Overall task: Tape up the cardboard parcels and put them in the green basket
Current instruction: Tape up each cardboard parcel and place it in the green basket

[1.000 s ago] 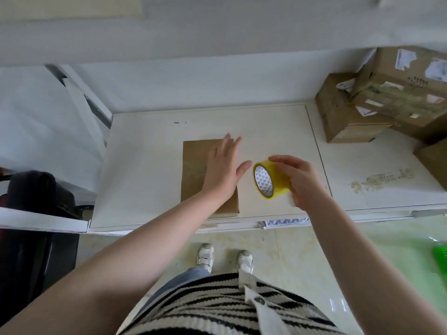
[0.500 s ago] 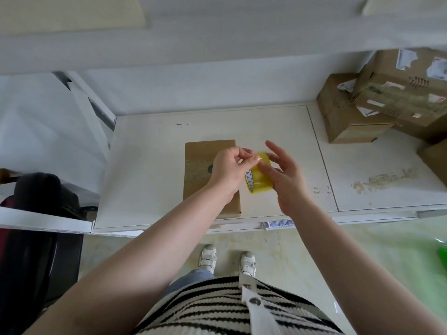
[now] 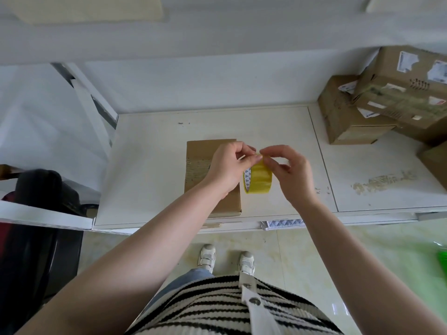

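A flat brown cardboard parcel (image 3: 202,160) lies on the white table (image 3: 150,170), near its front edge. Just to its right and above the table, both hands hold a yellow tape roll (image 3: 258,178). My left hand (image 3: 229,165) grips the roll, thumb and fingers at its top rim. My right hand (image 3: 287,170) pinches the roll's top edge with thumb and forefinger. A sliver of the green basket (image 3: 442,262) shows on the floor at the right edge.
Several taped cardboard boxes (image 3: 387,100) are stacked at the table's back right, one more (image 3: 435,163) at the right edge. A black chair (image 3: 36,226) stands at the left. A white wall runs behind the table.
My left hand left the parcel and took hold of the tape roll. My right hand brought the roll leftward and now pinches its top edge.
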